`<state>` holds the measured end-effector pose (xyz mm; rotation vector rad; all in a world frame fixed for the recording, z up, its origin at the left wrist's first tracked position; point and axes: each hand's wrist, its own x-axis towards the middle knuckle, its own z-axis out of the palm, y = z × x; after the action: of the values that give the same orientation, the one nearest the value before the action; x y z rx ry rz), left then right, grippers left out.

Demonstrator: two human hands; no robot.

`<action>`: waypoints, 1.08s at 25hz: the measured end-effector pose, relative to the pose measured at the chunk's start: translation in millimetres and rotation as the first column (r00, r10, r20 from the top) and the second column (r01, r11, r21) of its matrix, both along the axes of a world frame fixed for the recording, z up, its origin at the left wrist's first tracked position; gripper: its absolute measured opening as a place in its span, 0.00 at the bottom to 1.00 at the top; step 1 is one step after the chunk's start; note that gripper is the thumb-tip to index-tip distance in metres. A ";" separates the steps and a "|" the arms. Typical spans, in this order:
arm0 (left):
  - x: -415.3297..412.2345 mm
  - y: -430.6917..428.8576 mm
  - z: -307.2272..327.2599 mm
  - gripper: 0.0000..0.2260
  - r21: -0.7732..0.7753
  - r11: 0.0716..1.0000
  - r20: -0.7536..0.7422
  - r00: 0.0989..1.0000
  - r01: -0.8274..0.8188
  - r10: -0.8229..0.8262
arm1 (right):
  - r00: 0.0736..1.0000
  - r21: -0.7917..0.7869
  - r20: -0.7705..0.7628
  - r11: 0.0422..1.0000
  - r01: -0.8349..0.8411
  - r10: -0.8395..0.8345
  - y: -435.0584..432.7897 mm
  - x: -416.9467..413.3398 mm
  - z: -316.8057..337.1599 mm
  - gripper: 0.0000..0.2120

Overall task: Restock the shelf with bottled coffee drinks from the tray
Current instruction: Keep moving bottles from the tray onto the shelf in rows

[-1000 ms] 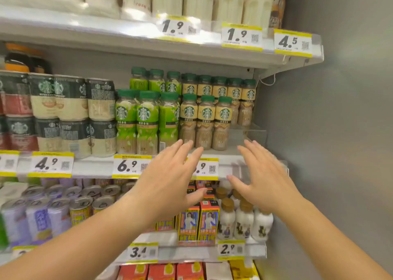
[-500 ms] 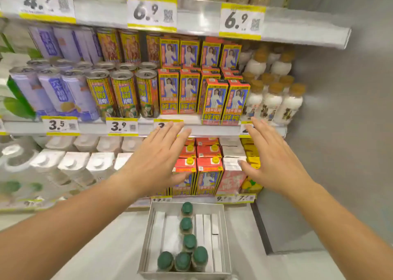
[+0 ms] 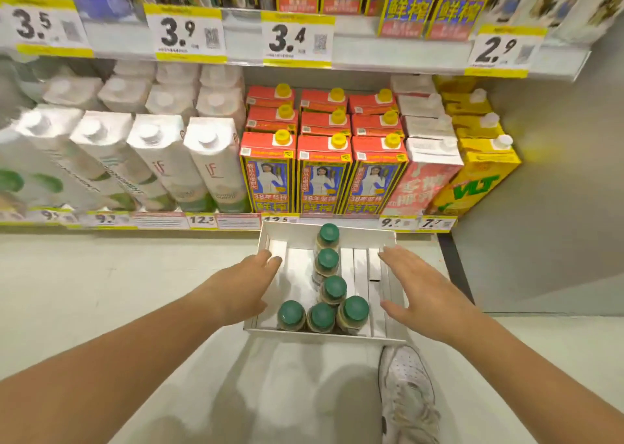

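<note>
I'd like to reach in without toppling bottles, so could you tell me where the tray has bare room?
The tray is bare left of the bottle column, beside the left hand, and right of it, beside the right hand. The near edge is crowded: three bottles stand together.

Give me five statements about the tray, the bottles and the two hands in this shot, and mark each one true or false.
1. The tray holds six green-capped bottles. True.
2. The left hand is closed around a bottle. False: it is open and empty, over the tray's left side.
3. The right hand is open, with nothing in it. True.
4. The tray sits on the lowest shelf among the red cartons. False: it stands on the floor in front of the red cartons.
5. Three bottles stand side by side along the tray's near edge. True: the other three run in a line toward the shelf.
</note>
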<state>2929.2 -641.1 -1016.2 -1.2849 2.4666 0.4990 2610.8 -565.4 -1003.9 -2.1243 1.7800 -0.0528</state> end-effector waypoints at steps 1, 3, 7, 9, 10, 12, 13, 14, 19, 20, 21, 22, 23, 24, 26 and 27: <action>-0.5 -0.3 -10.4 0.29 0.058 0.998 0.021 0.999 0.030 -0.031 | 1.000 0.047 0.006 0.999 -0.001 0.000 4.0 3.2 -12.3 0.40; -5.7 -1.9 -26.8 0.30 0.159 0.983 0.026 0.995 0.093 -0.099 | 0.999 0.137 0.032 0.990 0.011 -0.016 9.2 6.6 -29.5 0.39; -21.6 -2.6 -48.2 0.17 0.280 0.949 -0.099 0.987 0.147 -0.124 | 0.986 0.299 0.153 0.954 0.014 -0.063 9.6 13.1 -46.9 0.36; -20.4 -2.3 -56.7 0.14 0.328 0.937 -0.202 0.978 0.120 -0.054 | 0.954 0.355 0.266 0.934 0.038 -0.139 9.6 20.4 -53.6 0.29; -18.3 -2.3 -60.1 0.13 0.360 0.929 -0.253 0.967 0.084 0.011 | 0.934 0.371 0.307 0.927 0.057 -0.181 10.0 23.9 -56.6 0.26; -16.0 0.3 -65.4 0.13 0.409 0.912 -0.315 0.932 -0.035 0.177 | 0.888 0.387 0.379 0.917 0.102 -0.259 11.2 30.0 -61.7 0.22; -17.4 3.1 -68.6 0.14 0.428 0.897 -0.323 0.907 -0.113 0.268 | 0.861 0.393 0.413 0.911 0.125 -0.296 12.1 32.7 -63.9 0.20; -19.9 6.1 -72.7 0.16 0.444 0.877 -0.323 0.879 -0.185 0.349 | 0.837 0.399 0.435 0.904 0.151 -0.332 12.8 35.1 -66.0 0.19; -36.4 16.4 -94.9 0.22 0.510 0.762 -0.335 0.724 -0.399 0.603 | 0.721 0.418 0.445 0.836 0.357 -0.530 5.2 40.4 -80.7 0.16; -38.6 15.9 -97.9 0.23 0.516 0.742 -0.333 0.698 -0.427 0.634 | 0.693 0.416 0.446 0.817 0.400 -0.566 1.4 39.7 -83.4 0.17; -40.5 15.1 -100.3 0.25 0.525 0.724 -0.332 0.675 -0.448 0.659 | 0.668 0.414 0.452 0.803 0.429 -0.591 -2.1 39.3 -85.6 0.19; -42.5 14.7 -102.6 0.25 0.540 0.706 -0.332 0.654 -0.459 0.680 | 0.647 0.412 0.464 0.794 0.448 -0.605 -4.1 39.2 -87.4 0.21; -44.4 14.2 -103.9 0.26 0.554 0.692 -0.335 0.637 -0.463 0.694 | 0.630 0.409 0.476 0.788 0.460 -0.614 -5.3 39.4 -88.4 0.23; -45.5 13.7 -104.4 0.25 0.564 0.683 -0.343 0.620 -0.465 0.706 | 0.615 0.408 0.484 0.782 0.471 -0.623 -5.4 40.0 -88.5 0.26; -44.2 13.1 -102.7 0.22 0.573 0.670 -0.371 0.580 -0.473 0.726 | 0.599 0.398 0.500 0.780 0.482 -0.625 -3.9 41.4 -85.7 0.27; -42.3 12.5 -98.8 0.20 0.577 0.665 -0.391 0.554 -0.474 0.735 | 0.600 0.382 0.510 0.787 0.484 -0.616 -3.2 41.1 -82.1 0.26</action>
<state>2886.9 -628.6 -1115.0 -2.0260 1.9977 1.7676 2651.9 -568.6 -1086.1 -1.1161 1.8315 -0.6262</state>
